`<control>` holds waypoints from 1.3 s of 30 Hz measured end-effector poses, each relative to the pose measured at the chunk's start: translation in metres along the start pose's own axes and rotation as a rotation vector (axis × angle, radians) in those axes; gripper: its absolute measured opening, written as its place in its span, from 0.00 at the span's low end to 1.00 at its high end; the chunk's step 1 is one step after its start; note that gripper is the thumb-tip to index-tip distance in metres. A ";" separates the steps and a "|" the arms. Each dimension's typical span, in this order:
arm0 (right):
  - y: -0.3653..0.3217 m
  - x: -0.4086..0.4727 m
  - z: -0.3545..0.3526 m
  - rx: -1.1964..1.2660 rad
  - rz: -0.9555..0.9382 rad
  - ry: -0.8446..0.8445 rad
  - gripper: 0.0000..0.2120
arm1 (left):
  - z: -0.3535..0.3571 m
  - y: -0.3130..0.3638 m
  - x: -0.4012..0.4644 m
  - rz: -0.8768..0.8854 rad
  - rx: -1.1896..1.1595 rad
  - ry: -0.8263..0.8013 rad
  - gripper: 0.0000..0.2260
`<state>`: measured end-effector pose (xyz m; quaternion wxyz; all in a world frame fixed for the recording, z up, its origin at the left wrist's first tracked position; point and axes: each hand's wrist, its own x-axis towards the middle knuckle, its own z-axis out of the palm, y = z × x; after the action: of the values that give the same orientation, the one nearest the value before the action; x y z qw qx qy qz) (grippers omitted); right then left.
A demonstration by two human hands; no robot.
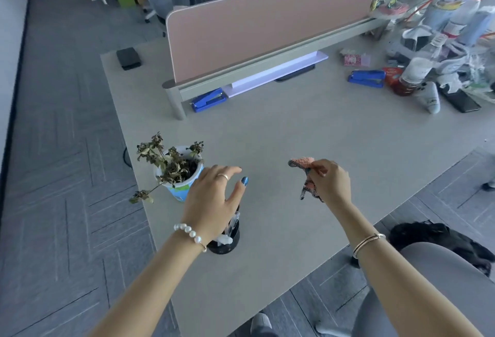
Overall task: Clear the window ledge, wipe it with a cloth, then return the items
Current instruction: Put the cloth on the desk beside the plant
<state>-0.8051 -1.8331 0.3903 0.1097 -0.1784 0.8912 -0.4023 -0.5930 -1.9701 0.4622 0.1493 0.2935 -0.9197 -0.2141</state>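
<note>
A grey table is seen, with a pink divider screen standing along its far side. A clutter of bottles and bags is heaped at the far right corner. Two blue staplers are laid on the table: one at the foot of the divider's near end, the other just beside the clutter.

Near the left edge a white pot is set upright, and a wilted, dry-leaved plant is held in it. Just nearer along that edge a black pen holder is placed, with pens and a white object standing in it; its top is partly hidden by the left hand.

The left hand is held above the pen holder and just beside the pot, its fingers spread and relaxed, nothing being grasped; whether the pot is touched cannot be told. The right hand is raised over the middle of the table, well apart from the pot, and a small pink and grey cloth is pinched in its grip, the cloth hanging clear of the surface.
</note>
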 end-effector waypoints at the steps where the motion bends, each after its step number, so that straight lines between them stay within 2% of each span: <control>1: -0.001 0.006 0.007 -0.033 -0.005 -0.001 0.07 | 0.003 -0.003 0.003 0.003 0.000 -0.002 0.26; 9: 0.003 0.031 0.060 -0.207 0.058 -0.085 0.12 | 0.018 -0.021 0.018 0.010 -0.021 -0.052 0.24; 14: -0.001 0.024 0.073 -0.213 0.057 -0.107 0.11 | 0.019 -0.030 0.020 0.015 -0.033 -0.059 0.23; 19: -0.006 -0.009 0.074 -0.098 -0.082 -0.062 0.14 | 0.014 -0.036 0.012 0.032 -0.046 -0.059 0.24; 23: -0.012 -0.042 0.079 -0.046 -0.111 -0.047 0.13 | 0.009 -0.045 0.010 0.088 -0.049 -0.071 0.25; 33: -0.062 -0.142 0.091 0.213 0.058 0.087 0.16 | -0.019 -0.096 -0.015 0.256 -0.181 -0.145 0.25; 39: -0.082 -0.205 0.107 0.260 0.091 0.139 0.20 | -0.036 -0.135 -0.035 0.308 -0.208 -0.168 0.21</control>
<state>-0.5628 -1.8723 0.3937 0.0883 -0.0939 0.8443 -0.5202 -0.4867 -2.0589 0.4234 0.1325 0.1137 -0.9359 -0.3061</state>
